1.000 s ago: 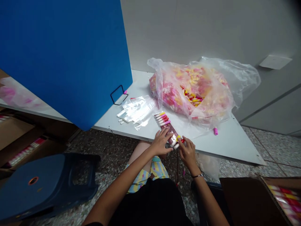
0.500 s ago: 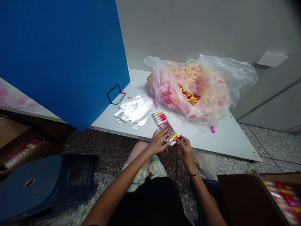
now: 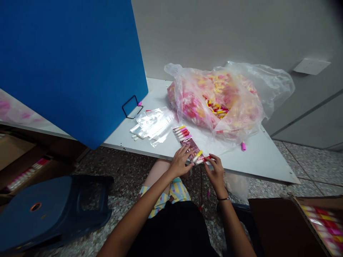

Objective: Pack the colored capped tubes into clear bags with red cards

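A clear plastic packet (image 3: 192, 143) with a brownish-pink face lies at the table's front edge. Several thin white tubes with yellow, pink and red caps (image 3: 183, 131) sit in a row at its far end. My left hand (image 3: 182, 160) rests on the packet's near part, fingers stretched out. Just right of those fingertips, a yellow-capped white tube (image 3: 198, 156) lies across the near end. My right hand (image 3: 215, 171) has its thumb and fingers closed at a red-capped tube (image 3: 207, 158) beside it. The fingers hide part of that tube.
A large translucent bag (image 3: 193, 103) full of coloured tubes stands behind. Flat clear bags (image 3: 157, 123) lie left, near a blue board (image 3: 80, 71) and black wire frame (image 3: 130, 116). A pink cap (image 3: 243, 146) is right. A carton (image 3: 284, 225) stands lower right, a stool (image 3: 34, 214) lower left.
My right hand has shifted slightly right, and more of the red-capped tube shows at its fingertips. My left hand stays on the packet.
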### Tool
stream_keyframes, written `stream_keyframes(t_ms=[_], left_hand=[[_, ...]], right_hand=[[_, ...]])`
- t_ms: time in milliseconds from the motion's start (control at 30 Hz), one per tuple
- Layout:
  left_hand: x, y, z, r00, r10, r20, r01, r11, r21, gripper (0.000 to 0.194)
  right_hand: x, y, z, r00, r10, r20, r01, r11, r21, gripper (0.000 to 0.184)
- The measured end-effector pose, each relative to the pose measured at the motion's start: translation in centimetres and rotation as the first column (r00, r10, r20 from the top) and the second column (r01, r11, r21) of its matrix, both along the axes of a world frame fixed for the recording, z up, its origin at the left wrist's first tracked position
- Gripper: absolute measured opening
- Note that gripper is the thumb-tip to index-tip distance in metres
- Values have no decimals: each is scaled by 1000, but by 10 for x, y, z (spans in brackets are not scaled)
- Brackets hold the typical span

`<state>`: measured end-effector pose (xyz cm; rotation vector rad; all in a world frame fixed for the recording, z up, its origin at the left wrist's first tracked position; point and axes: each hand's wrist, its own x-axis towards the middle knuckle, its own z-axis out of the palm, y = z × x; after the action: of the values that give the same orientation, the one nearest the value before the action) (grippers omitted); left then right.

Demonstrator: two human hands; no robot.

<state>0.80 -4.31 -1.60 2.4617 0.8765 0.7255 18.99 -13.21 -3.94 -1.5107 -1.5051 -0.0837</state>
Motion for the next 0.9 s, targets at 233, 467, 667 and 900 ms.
stream_keyframes(t_ms=[233,467,667,900], left_hand=[[4,-2,-3,999,33,10,-33,999,-3,61],[9,-9,-7,994,38,104,-34,999,-37,55],[14,-20,-11,985,1,172,7,999,-47,51],[11,-23,-9,967,118,226,-120,993,-7,55]], right_hand=[[-1,-1,1,1000,-1,18,1,1000,9,23],[-2,-1,-3,997,53,54,-52,999,-7,31],[4,-2,-9,989,87,121,-82,996,-44,37],[5,-5,-11,963,113,245,-110,994,-25,34]])
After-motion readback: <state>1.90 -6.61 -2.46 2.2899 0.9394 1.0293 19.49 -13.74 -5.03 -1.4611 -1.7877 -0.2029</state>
